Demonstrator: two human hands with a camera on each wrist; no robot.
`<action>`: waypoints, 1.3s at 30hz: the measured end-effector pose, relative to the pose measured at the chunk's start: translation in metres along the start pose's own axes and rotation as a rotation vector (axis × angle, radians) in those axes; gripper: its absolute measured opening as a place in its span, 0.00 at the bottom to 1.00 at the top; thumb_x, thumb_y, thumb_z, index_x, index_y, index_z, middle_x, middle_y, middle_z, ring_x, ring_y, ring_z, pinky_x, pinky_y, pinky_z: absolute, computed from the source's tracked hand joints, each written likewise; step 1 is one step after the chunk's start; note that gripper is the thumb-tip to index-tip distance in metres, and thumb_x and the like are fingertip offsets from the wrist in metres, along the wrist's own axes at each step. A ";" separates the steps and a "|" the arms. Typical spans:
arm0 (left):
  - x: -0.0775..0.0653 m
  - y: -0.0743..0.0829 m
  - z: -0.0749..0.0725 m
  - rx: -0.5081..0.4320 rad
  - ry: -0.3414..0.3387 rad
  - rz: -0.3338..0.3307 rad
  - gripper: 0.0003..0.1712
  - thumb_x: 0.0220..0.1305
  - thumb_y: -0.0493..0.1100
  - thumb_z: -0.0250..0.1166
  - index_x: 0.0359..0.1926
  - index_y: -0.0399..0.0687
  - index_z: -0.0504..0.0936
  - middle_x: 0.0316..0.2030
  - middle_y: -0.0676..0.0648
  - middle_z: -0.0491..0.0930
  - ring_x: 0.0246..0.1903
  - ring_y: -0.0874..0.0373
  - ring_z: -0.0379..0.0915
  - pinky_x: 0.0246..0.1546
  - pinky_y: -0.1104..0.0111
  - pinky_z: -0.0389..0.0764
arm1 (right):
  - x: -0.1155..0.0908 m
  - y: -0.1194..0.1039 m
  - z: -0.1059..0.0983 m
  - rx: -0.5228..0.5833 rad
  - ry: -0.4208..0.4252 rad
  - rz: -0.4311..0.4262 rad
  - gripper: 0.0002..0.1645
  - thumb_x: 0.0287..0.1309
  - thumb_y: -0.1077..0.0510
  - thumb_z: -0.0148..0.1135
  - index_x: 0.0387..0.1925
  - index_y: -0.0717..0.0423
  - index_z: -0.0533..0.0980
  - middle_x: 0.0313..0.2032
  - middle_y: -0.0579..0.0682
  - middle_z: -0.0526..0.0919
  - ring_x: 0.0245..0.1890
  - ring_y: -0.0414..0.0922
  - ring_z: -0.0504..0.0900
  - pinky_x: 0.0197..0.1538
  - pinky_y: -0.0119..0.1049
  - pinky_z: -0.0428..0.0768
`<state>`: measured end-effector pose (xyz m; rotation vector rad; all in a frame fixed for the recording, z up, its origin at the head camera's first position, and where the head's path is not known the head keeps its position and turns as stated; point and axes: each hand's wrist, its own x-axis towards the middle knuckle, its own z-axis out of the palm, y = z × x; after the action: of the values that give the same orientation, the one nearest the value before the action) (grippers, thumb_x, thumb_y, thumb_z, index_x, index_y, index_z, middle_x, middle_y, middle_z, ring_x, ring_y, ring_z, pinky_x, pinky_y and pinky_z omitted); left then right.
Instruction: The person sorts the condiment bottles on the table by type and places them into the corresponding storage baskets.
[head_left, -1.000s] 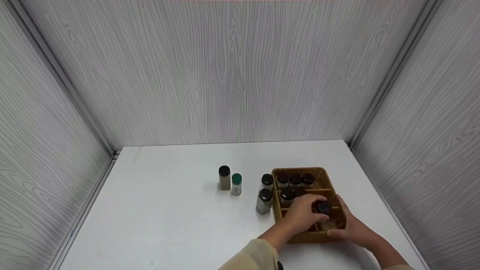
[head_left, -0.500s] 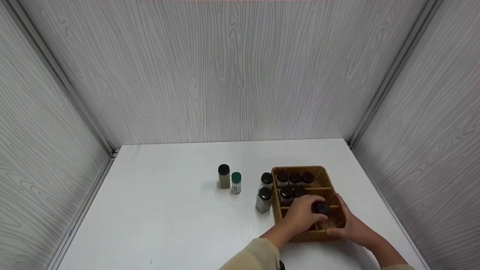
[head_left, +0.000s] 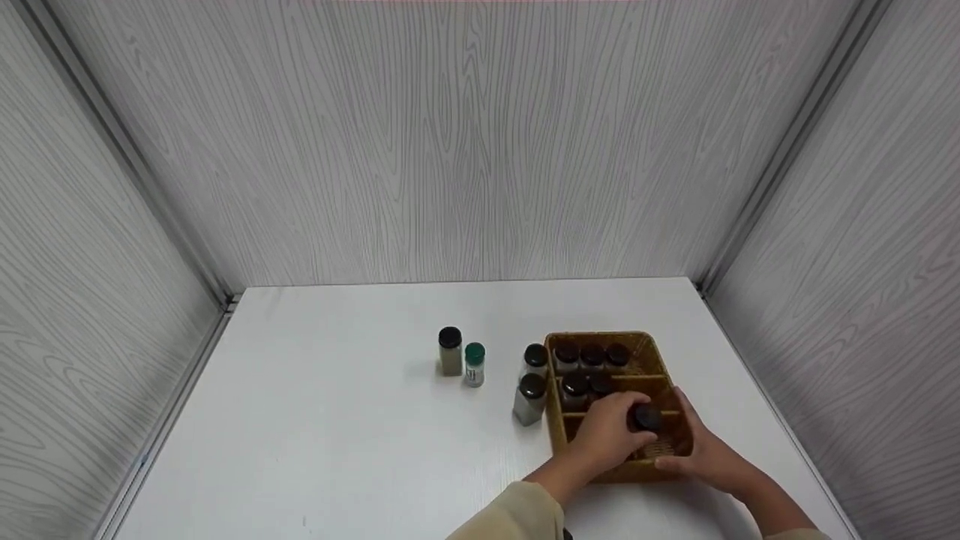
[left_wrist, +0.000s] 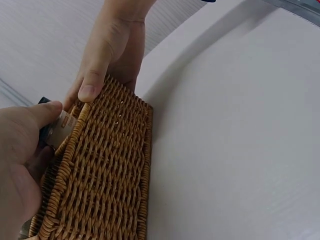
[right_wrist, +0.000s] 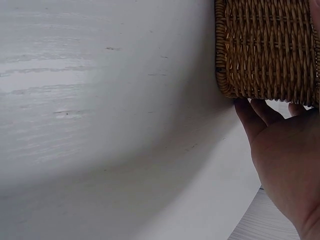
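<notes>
In the head view, a brown wicker basket (head_left: 637,474) with dividers stands at the right of the white table. My left hand (head_left: 606,433) pinches a black-capped spice jar (head_left: 646,417) between thumb and fingers over the basket's near row. In the left wrist view the labelled jar (left_wrist: 62,129) shows above the rim, its lower part hidden by the woven wall (left_wrist: 107,155). My right hand (head_left: 705,454) grips the near right corner, thumb at the front and fingers along the right side. In the right wrist view, fingertips of the right hand (right_wrist: 285,155) touch the wicker.
Several dark-capped jars (head_left: 592,355) stand in the basket's far and middle rows. Left of the basket are two black-capped jars, a nearer one (head_left: 530,401) and a farther one (head_left: 535,357). Beyond them stand a green-capped jar (head_left: 474,365) and another black-capped jar (head_left: 450,352). Pale panels (head_left: 465,150) enclose the table.
The jar in my left hand shifts and tilts slightly within the basket's near row. My right hand keeps its hold on the basket corner, and the other jars stay put.
</notes>
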<state>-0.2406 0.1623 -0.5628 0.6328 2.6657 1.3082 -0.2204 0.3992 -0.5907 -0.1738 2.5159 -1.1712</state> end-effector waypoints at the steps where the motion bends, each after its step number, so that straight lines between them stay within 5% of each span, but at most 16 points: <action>1: 0.000 0.001 0.000 0.006 0.000 0.003 0.30 0.67 0.52 0.79 0.67 0.63 0.81 0.63 0.59 0.84 0.64 0.67 0.79 0.64 0.71 0.82 | 0.000 0.000 0.000 0.005 -0.002 0.004 0.82 0.65 0.47 0.79 0.85 0.38 0.17 0.85 0.73 0.25 0.82 0.80 0.37 0.75 0.83 0.56; 13: -0.016 -0.006 -0.007 0.018 -0.020 0.080 0.37 0.72 0.51 0.75 0.77 0.63 0.72 0.73 0.60 0.76 0.72 0.66 0.73 0.70 0.68 0.80 | 0.003 0.001 0.000 0.022 -0.002 0.010 0.84 0.64 0.48 0.80 0.85 0.39 0.17 0.85 0.72 0.26 0.83 0.79 0.33 0.78 0.83 0.49; 23: -0.040 -0.021 -0.029 -0.197 0.153 0.173 0.26 0.74 0.47 0.73 0.69 0.60 0.78 0.63 0.58 0.81 0.63 0.65 0.78 0.66 0.66 0.83 | 0.002 0.001 0.002 0.022 0.009 -0.002 0.84 0.63 0.48 0.80 0.86 0.41 0.19 0.85 0.72 0.26 0.83 0.79 0.34 0.78 0.83 0.50; 29: -0.044 -0.038 -0.050 -0.419 0.273 0.141 0.23 0.74 0.45 0.73 0.65 0.52 0.80 0.61 0.51 0.83 0.61 0.50 0.82 0.66 0.59 0.84 | 0.001 -0.001 0.001 0.011 0.016 -0.008 0.84 0.62 0.47 0.81 0.86 0.43 0.19 0.85 0.71 0.25 0.83 0.79 0.34 0.78 0.82 0.49; 39: -0.043 -0.078 -0.078 -0.405 0.415 0.051 0.22 0.71 0.44 0.75 0.63 0.47 0.83 0.58 0.50 0.86 0.61 0.56 0.83 0.66 0.60 0.85 | 0.000 -0.004 0.000 -0.007 -0.020 0.036 0.83 0.65 0.44 0.78 0.85 0.38 0.16 0.85 0.71 0.22 0.82 0.82 0.34 0.76 0.84 0.51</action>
<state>-0.2476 0.0456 -0.5783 0.4129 2.5482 2.1164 -0.2204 0.3969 -0.5876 -0.1407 2.4954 -1.1408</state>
